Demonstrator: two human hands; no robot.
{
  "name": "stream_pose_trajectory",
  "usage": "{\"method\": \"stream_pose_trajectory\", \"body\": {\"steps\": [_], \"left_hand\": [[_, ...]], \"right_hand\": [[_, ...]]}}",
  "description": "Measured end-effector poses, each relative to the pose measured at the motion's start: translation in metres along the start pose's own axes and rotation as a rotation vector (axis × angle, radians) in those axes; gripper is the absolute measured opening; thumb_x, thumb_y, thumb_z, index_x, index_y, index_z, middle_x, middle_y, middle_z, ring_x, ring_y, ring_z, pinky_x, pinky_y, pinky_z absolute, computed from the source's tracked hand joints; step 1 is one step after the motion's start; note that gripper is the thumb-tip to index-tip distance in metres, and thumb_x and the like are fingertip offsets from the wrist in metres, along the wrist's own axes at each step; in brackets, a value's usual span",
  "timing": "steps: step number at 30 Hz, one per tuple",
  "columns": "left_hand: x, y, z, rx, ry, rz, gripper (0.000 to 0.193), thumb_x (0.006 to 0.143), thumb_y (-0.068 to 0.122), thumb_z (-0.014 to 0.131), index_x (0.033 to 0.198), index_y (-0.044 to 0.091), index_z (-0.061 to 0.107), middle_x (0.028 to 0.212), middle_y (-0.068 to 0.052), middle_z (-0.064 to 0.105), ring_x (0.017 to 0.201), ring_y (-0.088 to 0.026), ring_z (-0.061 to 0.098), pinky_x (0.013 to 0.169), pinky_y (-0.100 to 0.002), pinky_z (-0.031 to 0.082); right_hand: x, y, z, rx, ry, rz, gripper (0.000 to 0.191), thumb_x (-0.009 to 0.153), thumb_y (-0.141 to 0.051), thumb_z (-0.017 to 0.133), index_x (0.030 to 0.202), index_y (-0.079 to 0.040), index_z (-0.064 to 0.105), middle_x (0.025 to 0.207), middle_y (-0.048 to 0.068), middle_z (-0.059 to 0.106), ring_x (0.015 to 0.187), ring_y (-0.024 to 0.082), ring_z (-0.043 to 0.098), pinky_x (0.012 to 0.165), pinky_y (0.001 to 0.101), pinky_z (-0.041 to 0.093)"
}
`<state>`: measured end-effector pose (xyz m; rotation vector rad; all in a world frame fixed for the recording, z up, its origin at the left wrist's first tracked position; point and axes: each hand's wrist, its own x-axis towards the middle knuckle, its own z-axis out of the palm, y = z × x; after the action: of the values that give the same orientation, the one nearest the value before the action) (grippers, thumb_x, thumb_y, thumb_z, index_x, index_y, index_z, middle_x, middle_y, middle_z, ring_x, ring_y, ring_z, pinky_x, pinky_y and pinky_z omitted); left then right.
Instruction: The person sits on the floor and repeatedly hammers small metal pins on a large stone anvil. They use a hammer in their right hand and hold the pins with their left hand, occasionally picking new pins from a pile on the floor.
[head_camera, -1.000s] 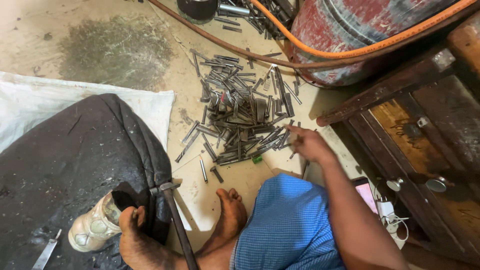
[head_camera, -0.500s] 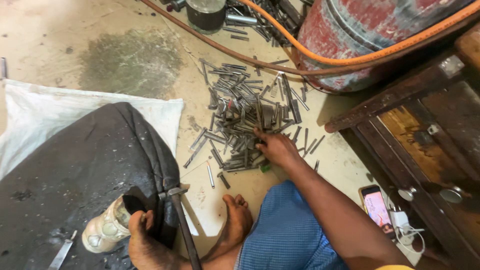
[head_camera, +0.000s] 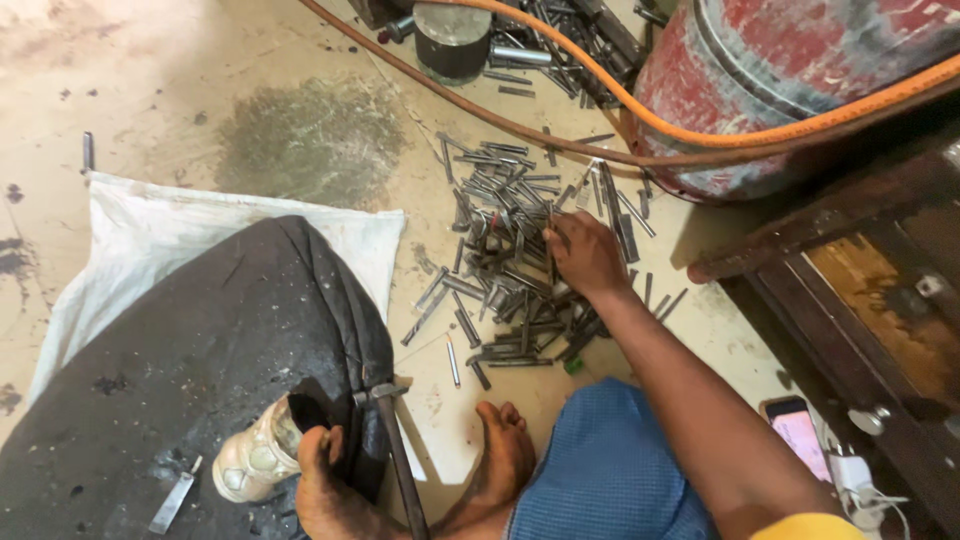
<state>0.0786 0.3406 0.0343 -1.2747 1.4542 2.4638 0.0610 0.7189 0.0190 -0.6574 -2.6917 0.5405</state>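
One right hand (head_camera: 585, 255) flat on metal rods (head_camera: 500, 270)

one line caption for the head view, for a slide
Right hand rests on a pile of metal rods on the floor beside a red cylinder.

floor (head_camera: 200, 60): stained concrete
centre: metal rods (head_camera: 510, 260) heap
left: my white sack (head_camera: 160, 225)
top right: red cylinder (head_camera: 780, 80), orange hose (head_camera: 640, 120)
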Motion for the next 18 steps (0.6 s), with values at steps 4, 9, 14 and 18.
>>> {"method": "stream_pose_trajectory", "body": {"steps": [4, 9, 14, 18], "left_hand": [[0.001, 0.008, 0.015, 0.009, 0.029, -0.003, 0.042, 0.086, 0.037, 0.076, 0.099, -0.002, 0.07, 0.095, -0.008, 0.07, 0.088, -0.019, 0.067, 0.087, -0.033, 0.056], [0.007, 0.012, 0.028, 0.013, 0.032, 0.013, 0.041, 0.086, 0.037, 0.076, 0.099, -0.001, 0.07, 0.095, -0.008, 0.07, 0.088, -0.019, 0.067, 0.086, -0.033, 0.056], [0.009, 0.01, 0.029, 0.012, 0.027, 0.014, 0.04, 0.086, 0.037, 0.076, 0.098, -0.001, 0.07, 0.094, -0.008, 0.07, 0.088, -0.019, 0.067, 0.086, -0.033, 0.055], [0.01, 0.009, 0.026, 0.009, 0.011, 0.013, 0.039, 0.086, 0.037, 0.076, 0.098, 0.0, 0.07, 0.094, -0.007, 0.07, 0.087, -0.018, 0.066, 0.086, -0.033, 0.055]], "right_hand": [[0.037, -0.019, 0.032, 0.035, -0.102, -0.056, 0.05, 0.101, -0.046, 0.053, 0.137, -0.012, 0.06, 0.147, 0.014, 0.054, 0.13, 0.04, 0.055, 0.108, 0.0484, 0.047], [0.04, -0.069, 0.082, -0.139, -0.432, 0.091, 0.073, 0.102, -0.063, 0.034, 0.152, -0.01, 0.038, 0.168, 0.019, 0.004, 0.154, 0.041, 0.004, 0.121, 0.0579, 0.016], [0.009, -0.116, 0.096, -0.08, -0.546, 0.153, 0.067, 0.104, -0.055, 0.036, 0.151, -0.007, 0.044, 0.171, 0.014, 0.001, 0.155, 0.044, -0.005, 0.12, 0.0582, 0.018], [-0.004, -0.134, 0.085, 0.068, -0.488, 0.001, 0.056, 0.099, -0.045, 0.052, 0.143, -0.011, 0.056, 0.165, 0.02, 0.021, 0.151, 0.045, 0.009, 0.118, 0.0525, 0.025]]}}
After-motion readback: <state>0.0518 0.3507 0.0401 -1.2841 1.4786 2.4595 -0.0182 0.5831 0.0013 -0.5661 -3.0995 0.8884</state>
